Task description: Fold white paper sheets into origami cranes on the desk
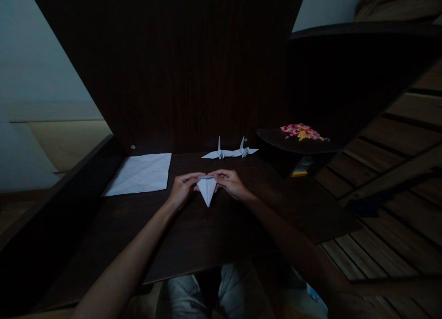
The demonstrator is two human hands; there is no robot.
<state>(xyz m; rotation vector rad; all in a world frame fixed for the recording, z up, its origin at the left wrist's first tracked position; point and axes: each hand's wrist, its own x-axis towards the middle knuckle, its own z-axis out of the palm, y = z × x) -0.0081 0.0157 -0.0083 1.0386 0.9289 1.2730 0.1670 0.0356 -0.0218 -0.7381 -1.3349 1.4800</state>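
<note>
Between my two hands is a piece of folded white paper (207,190), kite-shaped with its narrow point toward me and a crease down its middle. My left hand (183,186) pinches its upper left corner. On the other side, my right hand (230,182) grips the upper right corner, thumb and fingers closed on it. Some fingertips are hidden behind the paper. Beyond my hands, two white origami cranes (229,153) stand side by side near the back panel. To the left lies a creased white paper sheet (141,174), spread flat.
The dark wooden desk (207,245) has a raised side board (62,204) at left and a tall back panel (193,70). At right, a small curved shelf (276,142) carries a pile of pink and yellow bits (302,131). Below it sits a colourful striped item (299,171).
</note>
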